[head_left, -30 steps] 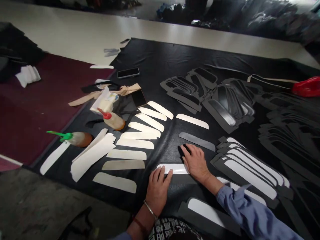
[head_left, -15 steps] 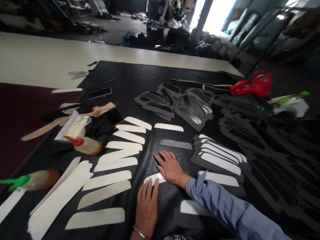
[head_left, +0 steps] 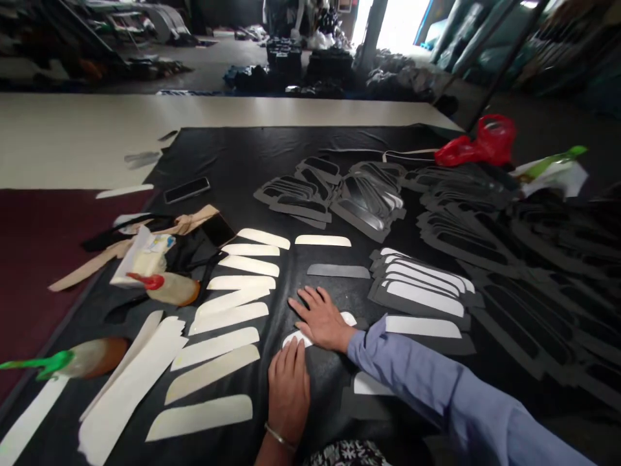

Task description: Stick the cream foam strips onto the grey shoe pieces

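Note:
My left hand [head_left: 290,385], with a bangle at the wrist, lies palm down, fingertips on the left end of a rounded white strip [head_left: 294,337]. My right hand [head_left: 324,318], in a blue sleeve, lies flat across the strip's middle, fingers stretched and apart. It hides most of the strip; the other end shows beyond the hand. Dark grey backing [head_left: 317,366] lies beneath. Left of my hands runs a column of cream strips [head_left: 213,349]. On the right, a fanned stack of white strips on grey backing [head_left: 422,294] sits beyond my sleeve. A lone grey strip [head_left: 338,270] lies farther up.
Two squeeze bottles, one red-tipped [head_left: 174,289] and one green-tipped [head_left: 94,358], lie at the left near larger white pieces [head_left: 129,388]. A phone [head_left: 187,190] lies behind them. Piles of dark cut pieces [head_left: 369,200] and a red plastic bag [head_left: 495,139] occupy the far right.
My right hand has slid slightly left along the strip, uncovering its right end. The left hand stays at the left end. The whole view has shifted a little.

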Available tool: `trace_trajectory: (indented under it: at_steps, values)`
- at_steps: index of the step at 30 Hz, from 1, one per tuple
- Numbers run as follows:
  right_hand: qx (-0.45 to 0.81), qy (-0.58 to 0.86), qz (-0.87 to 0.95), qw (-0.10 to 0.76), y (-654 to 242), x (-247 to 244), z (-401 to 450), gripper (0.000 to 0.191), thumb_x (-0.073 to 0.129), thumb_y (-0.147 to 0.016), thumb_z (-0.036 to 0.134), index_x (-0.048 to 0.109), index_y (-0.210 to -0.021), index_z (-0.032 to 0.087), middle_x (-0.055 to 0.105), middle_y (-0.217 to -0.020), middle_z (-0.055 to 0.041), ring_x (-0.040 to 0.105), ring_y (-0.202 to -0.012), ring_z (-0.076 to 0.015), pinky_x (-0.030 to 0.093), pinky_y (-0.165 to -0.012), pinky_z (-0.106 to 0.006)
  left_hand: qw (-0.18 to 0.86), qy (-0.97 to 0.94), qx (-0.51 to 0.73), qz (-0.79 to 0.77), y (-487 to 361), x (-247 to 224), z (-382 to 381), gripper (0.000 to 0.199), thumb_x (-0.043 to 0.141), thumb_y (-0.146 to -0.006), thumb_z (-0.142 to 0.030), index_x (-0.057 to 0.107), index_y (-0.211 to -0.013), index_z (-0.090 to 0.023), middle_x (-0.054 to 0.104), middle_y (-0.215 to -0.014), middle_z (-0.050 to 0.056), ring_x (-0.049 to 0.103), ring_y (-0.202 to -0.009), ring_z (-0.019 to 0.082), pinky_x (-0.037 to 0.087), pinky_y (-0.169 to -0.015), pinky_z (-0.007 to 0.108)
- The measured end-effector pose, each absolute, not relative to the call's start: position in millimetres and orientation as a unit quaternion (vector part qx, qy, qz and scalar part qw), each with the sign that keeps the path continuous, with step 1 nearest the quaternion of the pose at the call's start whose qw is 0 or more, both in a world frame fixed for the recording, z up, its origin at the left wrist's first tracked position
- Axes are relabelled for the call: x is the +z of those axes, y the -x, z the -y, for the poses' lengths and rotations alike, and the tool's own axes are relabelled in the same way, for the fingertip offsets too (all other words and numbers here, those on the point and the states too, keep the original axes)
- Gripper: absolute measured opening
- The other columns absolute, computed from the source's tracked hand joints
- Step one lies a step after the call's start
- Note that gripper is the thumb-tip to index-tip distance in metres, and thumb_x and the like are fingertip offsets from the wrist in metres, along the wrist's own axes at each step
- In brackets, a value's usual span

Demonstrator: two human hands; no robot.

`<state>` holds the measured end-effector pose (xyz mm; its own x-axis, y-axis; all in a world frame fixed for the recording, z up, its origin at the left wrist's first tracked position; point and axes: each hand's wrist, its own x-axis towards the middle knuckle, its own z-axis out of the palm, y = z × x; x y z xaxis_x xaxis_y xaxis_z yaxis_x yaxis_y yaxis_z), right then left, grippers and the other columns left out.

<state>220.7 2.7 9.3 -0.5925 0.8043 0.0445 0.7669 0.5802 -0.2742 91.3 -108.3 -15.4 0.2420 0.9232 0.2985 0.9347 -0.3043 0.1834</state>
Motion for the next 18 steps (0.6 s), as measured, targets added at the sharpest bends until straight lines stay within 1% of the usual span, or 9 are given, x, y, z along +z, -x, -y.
trace_trajectory:
  at_steps: [2,5,8,10,12,14,16,18]
  values:
    - [0.115,0.436,0.887,0.1,-227,13,1,0.05,0.044,-0.088,0.038,0.037,-0.133,0.018,0.042,-0.133,-0.0144,0.032,-0.124,-0.027,0.024,-0.101,-0.047,0.015,0.786,-0.201,0.585,-90,-16,107,0.041,0.039,-0.082,-0.009,0.046,-0.122,-0.012,0.059,-0.116,0.012,0.051,-0.109,0.021,0.039,-0.091,0.038]
    - [0.122,0.441,0.88,0.128,-253,18,14,0.039,0.038,-0.091,0.029,0.044,-0.127,0.014,0.05,-0.123,-0.0129,0.041,-0.113,-0.0229,0.033,-0.096,-0.039,-0.007,0.77,-0.241,0.59,-87,-16,105,0.041,0.039,-0.085,-0.016,0.04,-0.126,-0.011,0.06,-0.112,0.013,0.053,-0.104,0.022,0.042,-0.087,0.04]
    - [0.114,0.533,0.83,0.115,-285,19,27,0.031,0.038,-0.09,0.023,0.052,-0.116,0.014,0.054,-0.113,-0.0125,0.045,-0.104,-0.0234,0.039,-0.087,-0.036,-0.043,0.754,-0.26,0.601,-85,-15,102,0.038,0.039,-0.086,-0.018,0.042,-0.124,-0.012,0.058,-0.109,0.013,0.054,-0.101,0.023,0.046,-0.083,0.039]
    - [0.113,0.598,0.789,0.078,-300,19,32,0.026,0.042,-0.089,0.022,0.056,-0.109,0.015,0.055,-0.105,-0.0131,0.047,-0.097,-0.0246,0.04,-0.081,-0.036,-0.054,0.736,-0.271,0.618,-84,-15,98,0.035,0.04,-0.087,-0.02,0.046,-0.121,-0.013,0.056,-0.106,0.013,0.054,-0.099,0.023,0.048,-0.08,0.038]
    - [0.142,0.634,0.759,0.055,-305,21,34,0.02,0.046,-0.086,0.021,0.057,-0.101,0.015,0.055,-0.099,-0.0133,0.046,-0.094,-0.0255,0.039,-0.079,-0.037,-0.044,0.724,-0.286,0.627,-84,-16,95,0.032,0.041,-0.086,-0.022,0.05,-0.116,-0.012,0.053,-0.104,0.015,0.053,-0.098,0.023,0.048,-0.08,0.039]
    - [0.184,0.656,0.73,0.062,-304,23,35,0.013,0.049,-0.084,0.02,0.056,-0.094,0.016,0.054,-0.098,-0.0131,0.045,-0.095,-0.0258,0.037,-0.08,-0.038,-0.028,0.726,-0.286,0.625,-84,-20,92,0.031,0.04,-0.086,-0.024,0.053,-0.111,-0.01,0.051,-0.105,0.017,0.052,-0.098,0.025,0.048,-0.081,0.042]
    - [0.22,0.674,0.7,0.087,-301,28,35,0.008,0.053,-0.08,0.018,0.054,-0.088,0.017,0.053,-0.098,-0.0116,0.045,-0.096,-0.0251,0.036,-0.08,-0.037,-0.013,0.732,-0.276,0.623,-80,-26,90,0.032,0.038,-0.087,-0.026,0.056,-0.107,-0.009,0.052,-0.104,0.018,0.052,-0.098,0.027,0.048,-0.08,0.045]
    - [0.249,0.682,0.679,0.11,-299,32,35,0.011,0.057,-0.077,0.016,0.051,-0.086,0.017,0.055,-0.092,-0.0074,0.049,-0.09,-0.0214,0.037,-0.076,-0.033,-0.011,0.741,-0.268,0.616,-72,-35,88,0.033,0.038,-0.087,-0.029,0.056,-0.106,-0.009,0.053,-0.103,0.018,0.053,-0.097,0.028,0.048,-0.079,0.046]
